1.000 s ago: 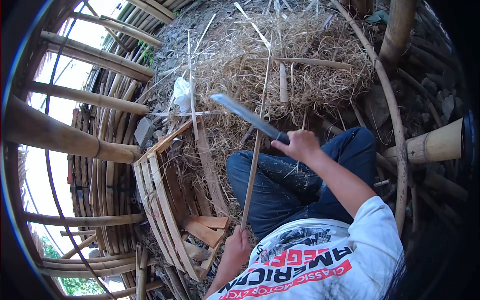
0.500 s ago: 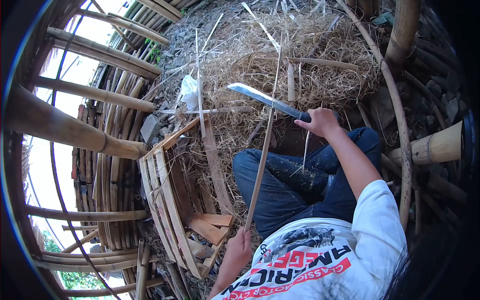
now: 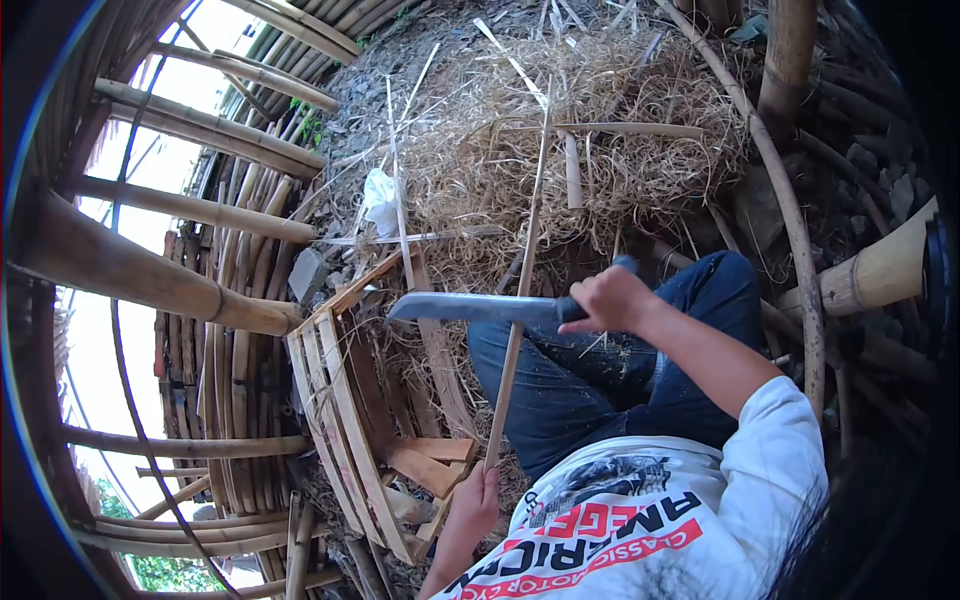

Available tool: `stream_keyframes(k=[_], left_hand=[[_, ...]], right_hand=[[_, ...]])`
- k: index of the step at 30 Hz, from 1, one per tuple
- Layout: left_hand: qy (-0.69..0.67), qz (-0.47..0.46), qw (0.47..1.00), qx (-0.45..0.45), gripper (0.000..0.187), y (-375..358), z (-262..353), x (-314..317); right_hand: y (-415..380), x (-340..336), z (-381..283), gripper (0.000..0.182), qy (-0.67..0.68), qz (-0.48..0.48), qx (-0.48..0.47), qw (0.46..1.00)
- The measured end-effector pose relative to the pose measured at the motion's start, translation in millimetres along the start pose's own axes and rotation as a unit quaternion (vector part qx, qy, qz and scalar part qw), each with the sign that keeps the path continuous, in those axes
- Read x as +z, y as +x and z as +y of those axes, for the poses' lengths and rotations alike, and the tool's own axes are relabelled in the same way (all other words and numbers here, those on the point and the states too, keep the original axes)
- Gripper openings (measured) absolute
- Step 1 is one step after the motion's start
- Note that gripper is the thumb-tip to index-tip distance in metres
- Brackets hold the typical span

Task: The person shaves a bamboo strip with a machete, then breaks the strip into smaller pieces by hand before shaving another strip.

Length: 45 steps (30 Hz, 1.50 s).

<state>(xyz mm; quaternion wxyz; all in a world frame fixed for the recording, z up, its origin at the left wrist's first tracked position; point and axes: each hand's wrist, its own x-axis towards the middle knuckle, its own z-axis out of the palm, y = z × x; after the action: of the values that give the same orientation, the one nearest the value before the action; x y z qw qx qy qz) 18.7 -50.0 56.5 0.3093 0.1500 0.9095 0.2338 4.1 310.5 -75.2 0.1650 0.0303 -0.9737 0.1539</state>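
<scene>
My right hand [image 3: 608, 301] is wrapped round the dark handle of a large machete [image 3: 470, 307]. The blade points left and lies across a long thin bamboo strip [image 3: 530, 225], near the strip's middle. Low in the view, my left hand [image 3: 474, 505] grips the lower end of that strip, which slants up and away over the ground. Both hands are in front of my crossed legs [image 3: 560, 385] in dark trousers, where small shavings lie.
A slatted wooden crate [image 3: 340, 430] stands left of my legs. Beyond is a heap of curly shavings [image 3: 620, 170] with loose strips. A white bag [image 3: 380, 203] lies near the crate. Bamboo poles [image 3: 220, 215] line the left; a curved pole [image 3: 790, 210] runs along the right.
My right hand has moved down and slightly left, bringing the machete lower along the strip, with its blade now nearly level. The strip's far end has shifted slightly left.
</scene>
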Motion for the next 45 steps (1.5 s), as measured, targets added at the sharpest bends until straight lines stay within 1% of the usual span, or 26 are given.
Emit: stream_keyframes(k=[1, 2, 4, 6, 8, 9, 10, 13, 17, 20, 22, 23, 24, 25, 26, 28, 30, 32, 34, 35, 36, 37, 39, 42, 43, 45], left_hand=[[0.006, -0.006, 1.0, -0.004, 0.024, -2.2, -1.0, -1.3], [0.012, -0.013, 1.0, -0.008, 0.024, -4.4, -1.8, -2.1], [0.026, -0.009, 1.0, -0.007, 0.023, -7.4, -0.2, -2.1], [0.041, -0.003, 0.999, -0.008, 0.023, -13.1, -0.2, 1.3], [-0.012, -0.009, 1.0, 0.023, 0.023, -9.2, 4.0, 6.4], [0.006, -0.016, 1.0, 0.011, 0.023, -8.7, 6.0, 4.8], [0.006, -0.021, 1.0, 0.014, 0.023, -8.2, 5.3, 4.1], [0.009, -0.021, 0.999, -0.031, 0.026, 0.1, -1.8, 3.2], [0.007, -0.012, 1.0, 0.001, 0.026, 5.6, -3.1, 4.6], [0.001, -0.014, 0.999, -0.043, 0.026, 6.0, -6.4, 1.6], [-0.04, -0.021, 0.999, 0.015, 0.026, 8.1, -20.3, 4.8], [-0.115, -0.057, 0.992, -0.005, 0.026, 7.8, -23.7, 7.3], [-0.12, -0.055, 0.991, -0.01, 0.026, 6.5, -17.0, 6.0], [-0.228, -0.099, 0.964, -0.091, 0.021, 4.1, -7.0, 2.5], [-0.331, -0.143, 0.918, -0.167, 0.017, 2.4, -2.4, 1.4], [-0.347, -0.15, 0.912, -0.16, 0.018, 4.2, -8.1, 7.8], [-0.405, -0.211, 0.879, -0.14, 0.019, 5.9, -11.0, 12.4], [-0.418, -0.208, 0.872, -0.147, 0.02, 7.7, -5.6, 16.1], [-0.431, -0.206, 0.865, -0.153, 0.021, 9.0, -2.8, 20.6], [-0.388, -0.181, 0.893, -0.141, 0.022, 9.6, -2.7, 23.1], [-0.344, -0.155, 0.917, -0.128, 0.023, 10.1, -3.1, 25.6], [-0.344, -0.156, 0.917, -0.128, 0.023, 11.2, -6.5, 28.6], [-0.273, -0.11, 0.953, -0.07, 0.025, 11.8, -17.0, 32.2], [-0.25, -0.101, 0.963, -0.029, 0.019, 10.9, -20.5, 27.1], [-0.252, -0.099, 0.962, -0.032, 0.019, 9.5, -20.3, 24.2], [-0.216, -0.099, 0.97, -0.045, 0.022, 5.0, -17.5, 16.8]], right_hand=[[3.5, -3.3, 12.7, 0.069, -0.022, -0.018, 0.018, 0.999], [6.9, -4.1, 24.9, 0.068, -0.03, -0.043, 0.139, 0.989], [8.3, -9.2, 61.8, 0.067, -0.035, -0.029, 0.252, 0.967], [3.5, -8.3, 75.4, 0.066, -0.057, -0.002, 0.293, 0.955], [3.2, -9.8, 62.9, 0.065, -0.059, -0.005, 0.301, 0.952], [-0.9, -13.6, 53.2, 0.065, -0.062, -0.017, 0.311, 0.948], [-7.5, -9.1, 49.1, 0.066, -0.062, -0.001, 0.294, 0.954], [-27.1, -0.7, 25.4, 0.066, -0.036, -0.007, 0.221, 0.975], [-37.9, 0.8, -30.9, 0.067, 0.043, -0.011, 0.158, 0.986], [-39.9, 0.8, -66.0, 0.067, 0.117, 0.005, 0.127, 0.985], [-40.4, 2.7, -85.0, 0.068, 0.137, -0.015, 0.127, 0.982], [-41.0, 3.1, -92.9, 0.068, 0.166, -0.019, 0.132, 0.977], [-41.4, 2.1, -98.9, 0.068, 0.194, -0.024, 0.138, 0.971], [-41.6, -2.8, -103.1, 0.066, 0.218, -0.063, 0.151, 0.962], [-42.8, -5.0, -106.2, 0.066, 0.218, -0.067, 0.147, 0.962], [-47.6, -8.1, -113.8, 0.062, 0.265, -0.1, 0.183, 0.942], [-55.3, -17.6, -122.6, 0.06, 0.289, -0.102, 0.182, 0.934], [-62.4, -24.9, -130.3, 0.057, 0.315, -0.104, 0.185, 0.925], [-66.1, -29.0, -135.0, 0.051, 0.329, -0.166, 0.17, 0.914], [-64.3, -28.9, -137.2, 0.043, 0.278, -0.193, 0.187, 0.922], [-64.9, -25.5, -133.7, 0.043, 0.277, -0.195, 0.188, 0.922], [-62.0, -22.5, -127.8, 0.04, 0.238, -0.189, 0.171, 0.937], [-57.8, -17.7, -122.2, 0.033, 0.175, -0.192, 0.152, 0.953], [-50.1, -23.9, -117.6, 0.03, 0.171, -0.2, 0.169, 0.95], [-48.7, -24.3, -112.6, 0.029, 0.144, -0.186, 0.18, 0.955], [-49.6, -18.2, -89.5, 0.03, 0.115, -0.173, 0.246, 0.947]])
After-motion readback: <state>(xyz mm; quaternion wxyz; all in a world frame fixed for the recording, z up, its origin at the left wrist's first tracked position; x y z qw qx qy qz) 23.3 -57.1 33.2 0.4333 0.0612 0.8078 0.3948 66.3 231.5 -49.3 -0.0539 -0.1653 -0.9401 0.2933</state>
